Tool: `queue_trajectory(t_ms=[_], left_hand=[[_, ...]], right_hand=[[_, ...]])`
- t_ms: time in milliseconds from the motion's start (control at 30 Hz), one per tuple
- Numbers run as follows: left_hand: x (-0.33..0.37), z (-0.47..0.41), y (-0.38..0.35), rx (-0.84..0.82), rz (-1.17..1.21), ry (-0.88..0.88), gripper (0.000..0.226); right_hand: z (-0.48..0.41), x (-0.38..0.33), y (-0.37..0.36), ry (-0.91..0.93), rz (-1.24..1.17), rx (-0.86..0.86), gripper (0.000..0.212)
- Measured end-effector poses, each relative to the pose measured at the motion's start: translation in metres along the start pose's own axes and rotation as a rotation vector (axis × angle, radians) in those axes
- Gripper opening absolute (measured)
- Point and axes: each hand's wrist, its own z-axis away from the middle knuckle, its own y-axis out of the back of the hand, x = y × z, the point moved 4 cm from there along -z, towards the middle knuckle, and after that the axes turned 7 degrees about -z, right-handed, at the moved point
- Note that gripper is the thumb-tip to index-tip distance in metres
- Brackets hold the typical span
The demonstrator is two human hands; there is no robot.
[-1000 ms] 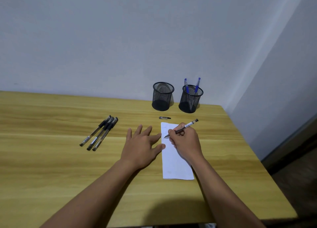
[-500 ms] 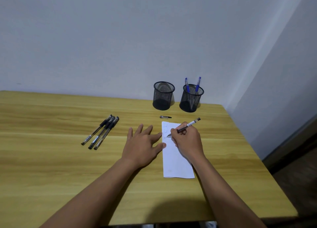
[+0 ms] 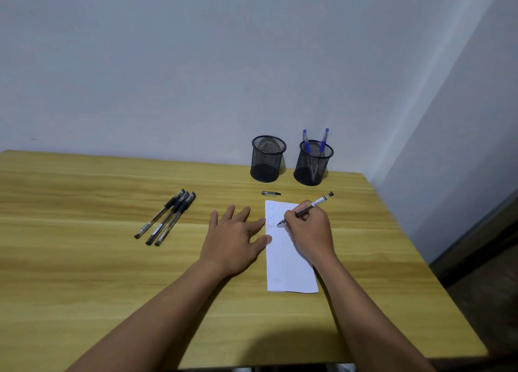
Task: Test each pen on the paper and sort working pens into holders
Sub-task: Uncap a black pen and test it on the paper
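Observation:
My right hand (image 3: 311,233) grips a black pen (image 3: 316,205) with its tip on the white paper (image 3: 288,271), beside several faint scribbles near the sheet's top left. My left hand (image 3: 234,235) lies flat on the table with fingers spread, its thumb and forefinger touching the paper's left edge. A pen cap (image 3: 271,193) lies just beyond the paper. Three black capped pens (image 3: 166,217) lie side by side to the left. Two black mesh holders stand at the back: the left holder (image 3: 267,158) looks empty, the right holder (image 3: 313,163) has two blue pens (image 3: 322,140).
The wooden table (image 3: 84,259) meets a pale wall at its far edge. Its right edge (image 3: 420,254) drops off to a dark floor, and the near edge runs below my forearms.
My right hand has slid the pen tip to the right across the paper, and scribbles now show on the sheet's upper left. My left hand has stayed in place.

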Motion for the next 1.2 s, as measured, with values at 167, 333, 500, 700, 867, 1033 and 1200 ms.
queue_trajectory(t_ms=[167,333,500,700,867,1033,1200], left_hand=[[0.002,0.003,0.007,0.059,0.129,0.039,0.049],[-0.002,-0.034,0.025,0.318,0.302,0.113,0.035],[0.002,-0.096,0.020,0.253,0.278,0.100,0.030],[0.011,-0.123,0.011,0.189,0.037,0.103,0.019],[0.004,-0.114,0.023,0.207,0.321,0.074,0.009],[0.012,-0.088,0.054,0.288,0.657,0.026,0.005],[0.025,-0.063,0.082,0.266,0.857,-0.048,0.006]], right_hand=[[-0.007,-0.015,0.003,-0.048,-0.199,-0.016,0.014],[-0.020,-0.033,0.010,0.050,-0.183,-0.026,0.017],[-0.038,-0.035,0.011,0.081,-0.192,-0.028,0.014],[-0.046,-0.030,0.012,0.046,-0.218,-0.007,0.014],[-0.045,-0.032,0.017,0.033,-0.243,-0.007,0.013],[-0.036,-0.049,0.023,-0.005,-0.345,0.010,0.006],[-0.022,-0.071,0.027,-0.013,-0.470,-0.001,0.002]])
